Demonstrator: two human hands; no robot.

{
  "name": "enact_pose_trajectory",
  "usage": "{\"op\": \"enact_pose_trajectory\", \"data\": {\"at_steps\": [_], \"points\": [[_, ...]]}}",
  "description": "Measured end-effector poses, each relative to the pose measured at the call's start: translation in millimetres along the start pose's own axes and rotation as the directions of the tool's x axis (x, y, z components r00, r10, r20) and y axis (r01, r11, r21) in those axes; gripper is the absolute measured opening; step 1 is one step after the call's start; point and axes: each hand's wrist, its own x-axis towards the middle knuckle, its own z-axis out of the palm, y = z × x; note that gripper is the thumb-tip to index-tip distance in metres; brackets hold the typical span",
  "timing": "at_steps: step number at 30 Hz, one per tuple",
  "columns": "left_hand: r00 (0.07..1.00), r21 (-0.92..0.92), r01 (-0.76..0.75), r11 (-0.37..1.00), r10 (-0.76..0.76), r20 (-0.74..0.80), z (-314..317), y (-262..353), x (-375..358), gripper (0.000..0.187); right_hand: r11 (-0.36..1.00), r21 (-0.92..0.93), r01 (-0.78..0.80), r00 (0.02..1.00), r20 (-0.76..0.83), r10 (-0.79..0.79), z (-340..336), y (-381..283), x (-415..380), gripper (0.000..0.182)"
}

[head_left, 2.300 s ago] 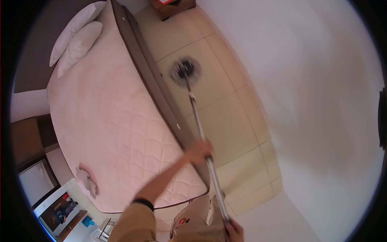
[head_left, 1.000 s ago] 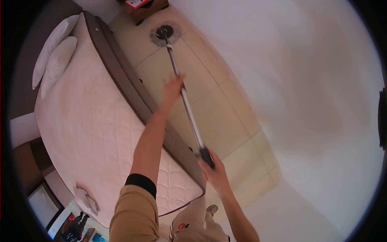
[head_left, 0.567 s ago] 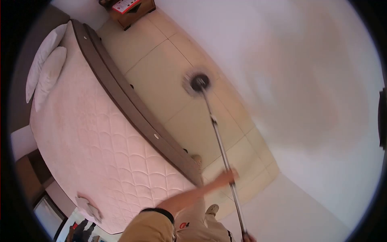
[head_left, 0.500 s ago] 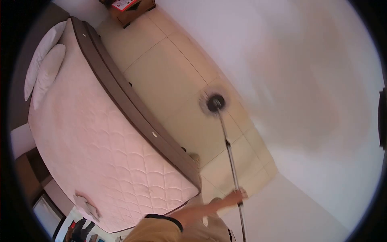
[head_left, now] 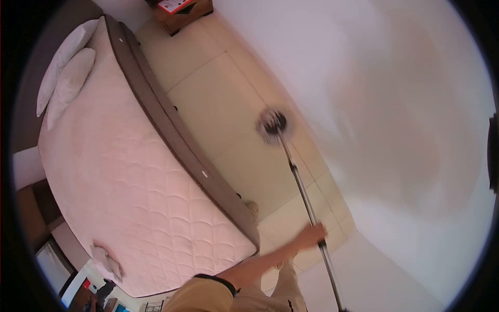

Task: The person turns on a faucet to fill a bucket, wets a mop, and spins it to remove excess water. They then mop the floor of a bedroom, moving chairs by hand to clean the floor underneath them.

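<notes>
My left hand (head_left: 312, 236) is closed round the metal pole of a mop (head_left: 305, 200), right of the bed's lower corner. The pole slants from the bottom edge up to a round black mop head (head_left: 275, 122) with pale strands, blurred, lying on the beige tiled floor (head_left: 208, 114) near the white wall. My right hand is out of view; the pole's lower end runs to the bottom edge of the frame.
A bed with a pink quilted mattress (head_left: 130, 171) fills the left side, with two pillows (head_left: 70, 86) at its head. A wooden nightstand (head_left: 189, 15) stands at the top. The white wall (head_left: 395, 130) bounds the floor on the right. My feet are near the bed corner.
My left hand has moved up in the view along with the pole. The mop head has shifted slightly up and left, and its strands now spread to its left.
</notes>
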Motion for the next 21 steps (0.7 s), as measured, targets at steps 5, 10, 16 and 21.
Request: {"op": "enact_pose_trajectory", "data": {"at_steps": [5, 10, 16, 21], "points": [[0.850, 0.343, 0.268, 0.900, -0.053, -0.524, -239.1, -178.6, 34.1, 0.030, 0.949, 0.030, 0.315, 0.931, 0.185, -0.315, 160.9, -201.6, 138.1, 0.018], [0.629, 0.546, 0.777, 0.314, -0.371, -0.683, -442.6, -239.8, -3.5, 0.046, 0.682, 0.129, 0.720, 0.598, 0.382, -0.704, 334.6, -352.6, 194.3, 0.035], [0.736, 0.617, 0.677, 0.403, -0.393, -0.551, -427.0, -214.8, -97.3, 0.049, 0.735, 0.102, 0.670, 0.599, 0.511, -0.617, 343.3, -310.1, 140.4, 0.042], [0.842, 0.520, 0.538, 0.663, -0.452, -0.294, -293.3, -117.1, -166.7, 0.069, 0.949, 0.080, 0.306, 0.794, 0.528, -0.301, 243.0, -184.7, 52.0, 0.043]]}}
